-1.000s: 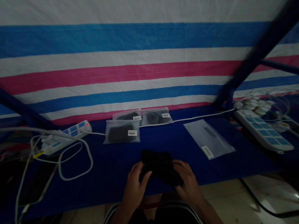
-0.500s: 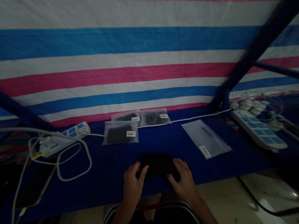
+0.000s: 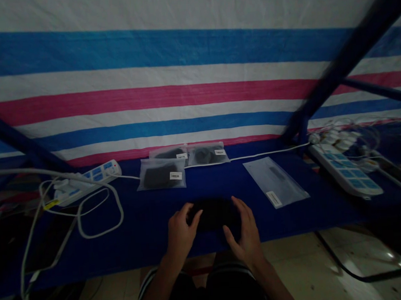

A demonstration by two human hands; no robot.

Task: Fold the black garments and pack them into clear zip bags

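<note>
A flat, soft-looking black item [image 3: 213,215] lies on the blue cloth surface in front of me; its kind is too dark to make out. My left hand [image 3: 182,229] grips its left edge, thumb over the top. At its right end is my right hand [image 3: 243,233], thumb and fingers spread apart around the edge, touching or very close to it. Beyond are clear zip bags with black contents and white labels: a front bag [image 3: 163,173], a rear left bag [image 3: 169,152] and a rear right bag [image 3: 208,154]. To the right lies a flat zip bag [image 3: 276,183].
A power strip [image 3: 88,182] with looping white cable [image 3: 121,212] and a phone-like device [image 3: 52,240] are at left. Another power strip [image 3: 347,171] with plugs stands at right. A striped sheet [image 3: 184,97] hangs behind, between dark blue frame bars [image 3: 337,64].
The black item now lies flatter and slightly farther from me. My right thumb and fingers have spread apart, while my left hand keeps its edge. The view has tilted slightly.
</note>
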